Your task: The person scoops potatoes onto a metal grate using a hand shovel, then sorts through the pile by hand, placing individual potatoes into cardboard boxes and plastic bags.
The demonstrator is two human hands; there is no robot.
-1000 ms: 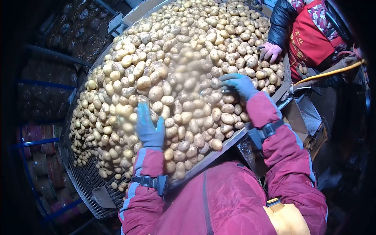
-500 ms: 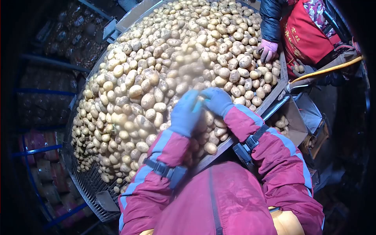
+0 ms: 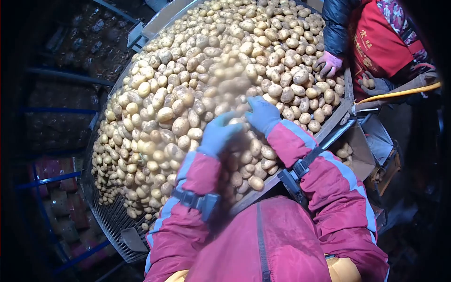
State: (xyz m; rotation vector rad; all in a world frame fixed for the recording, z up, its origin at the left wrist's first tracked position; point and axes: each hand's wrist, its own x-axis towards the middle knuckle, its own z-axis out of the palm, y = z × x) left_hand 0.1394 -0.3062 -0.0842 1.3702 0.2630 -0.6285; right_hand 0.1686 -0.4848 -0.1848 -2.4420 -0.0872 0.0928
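A big heap of pale, soil-marked potatoes (image 3: 181, 126) covers the sorting table in front of me. My left hand (image 3: 219, 135), in a blue glove, is over the near part of the heap, its fingers and thumb apart with no potato seen between them. Just to its right, my blue-gloved right hand (image 3: 263, 115) reaches over the potatoes with fingers spread, and it too shows nothing held. A gap separates the two hands. The heap's middle, just beyond my hands, is blurred.
A slatted metal grate (image 3: 110, 225) shows at the table's lower left. Across the right edge, a co-worker in a red apron (image 3: 383, 44) rests a pink-gloved hand (image 3: 328, 63) on potatoes; their other gloved hand holds potatoes. A cardboard box (image 3: 359, 148) and a yellow hose (image 3: 399, 94) are at right.
My hands, nearly touching before, have moved apart and their fingers have spread. The whole view has shifted slightly. The co-worker's lower hand now shows potatoes in it more clearly.
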